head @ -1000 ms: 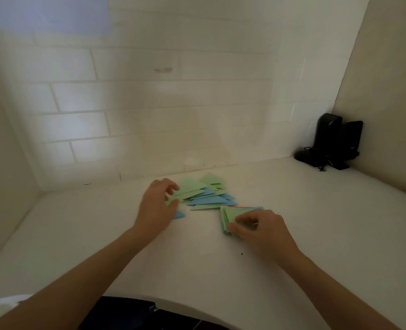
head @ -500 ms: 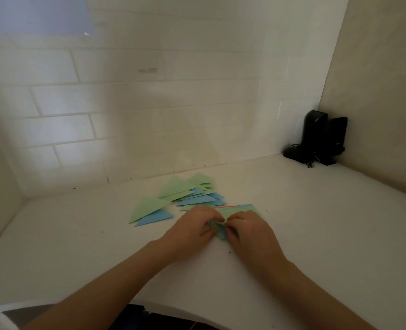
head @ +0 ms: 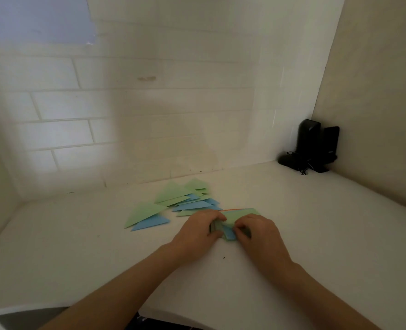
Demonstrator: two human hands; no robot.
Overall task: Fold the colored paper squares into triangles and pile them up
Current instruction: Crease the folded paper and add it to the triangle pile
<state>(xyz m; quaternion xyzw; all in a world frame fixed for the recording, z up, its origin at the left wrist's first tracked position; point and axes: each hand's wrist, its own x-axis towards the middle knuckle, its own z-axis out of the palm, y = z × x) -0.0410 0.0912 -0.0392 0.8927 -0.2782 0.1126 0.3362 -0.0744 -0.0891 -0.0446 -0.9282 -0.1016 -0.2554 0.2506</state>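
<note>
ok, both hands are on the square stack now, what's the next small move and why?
Probably peel the top green paper square off the stack: the left hand and right hand both pinch its near edge, nothing is folded yet, and folded green and blue paper triangles already lie behind.

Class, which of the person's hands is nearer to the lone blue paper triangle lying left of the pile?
Left. The left hand is just right of the blue paper triangle; the right hand sits farther right, beyond the left.
</note>
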